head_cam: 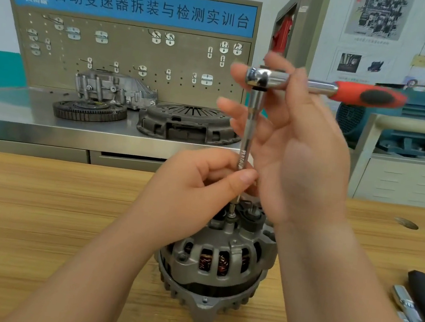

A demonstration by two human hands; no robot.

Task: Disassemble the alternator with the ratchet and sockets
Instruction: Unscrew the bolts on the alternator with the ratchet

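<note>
Little appears undone: the alternator point(219, 264) stands assembled on the table point(36, 218), a top fastener engaged by the ratchet point(268, 77), gripped at its head by the right hand point(300, 159), its extension point(248, 127) pinched by the left hand point(197, 186).

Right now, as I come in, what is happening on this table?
A person is working on an alternator that stands on the wooden table. The left hand pinches the lower part of a long extension bar, whose bottom end seems to sit on a fastener on top of the alternator. The right hand holds the head of the ratchet, with its red handle pointing right. Spare tools lie near the table's right edge.
</note>
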